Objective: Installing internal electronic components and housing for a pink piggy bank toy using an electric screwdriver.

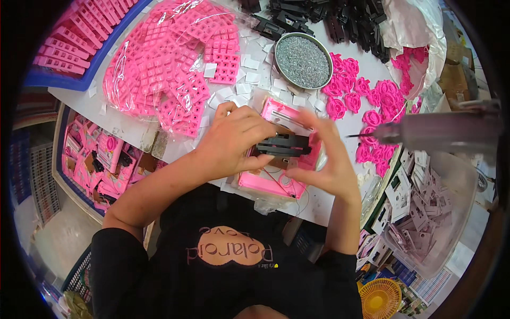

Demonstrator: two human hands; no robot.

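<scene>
In front of me on the table lies a pink plastic housing (257,181), with brown board and thin wires inside. A long black plastic part (284,144) sits across its middle. My left hand (236,139) is closed on the left end of this part, thumb below and fingers above. On the other side, my right hand (336,162) is open, its thumb and fingers spread around the housing's right edge and slightly blurred. I cannot tell whether it touches the housing.
An electric screwdriver (435,132) hangs at the right, bit pointing left. Beyond the housing are a round tin of small screws (303,60), pink keypads in clear plastic (159,64), black parts (350,24) and pink rings (380,101). A clear tub (457,212) stands at lower right.
</scene>
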